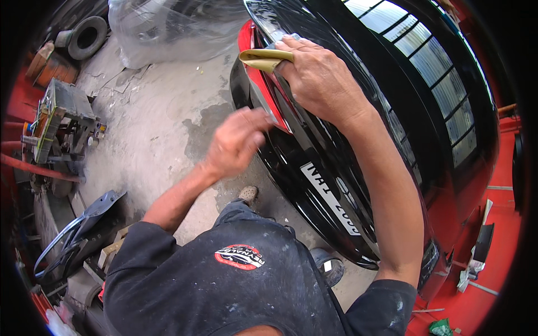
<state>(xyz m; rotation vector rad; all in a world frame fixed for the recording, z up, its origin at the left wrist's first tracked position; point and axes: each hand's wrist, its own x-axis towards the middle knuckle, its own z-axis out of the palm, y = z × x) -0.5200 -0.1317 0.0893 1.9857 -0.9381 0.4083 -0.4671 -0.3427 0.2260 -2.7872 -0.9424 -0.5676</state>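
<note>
My right hand (322,78) is closed on a folded yellow-tan sheet that looks like sandpaper (263,57). It holds the sheet at the rear edge of a glossy black car (347,73), just above a red tail light (263,89). A bluish-grey patch shows by its fingertips; I cannot make out what it is. My left hand (238,140) is by the lower end of the tail light, its fingers bent and smeared by motion. Whether they touch the light, I cannot tell. A white number plate (330,199) sits lower on the car's rear.
Clear plastic sheeting (174,28) covers something at the back, beside a tyre (88,37). A grimy metal stand (64,112) and a loose dark panel (92,215) are at the left. Stained concrete floor (151,112) lies between them and the car. Red flooring (504,246) runs along the right.
</note>
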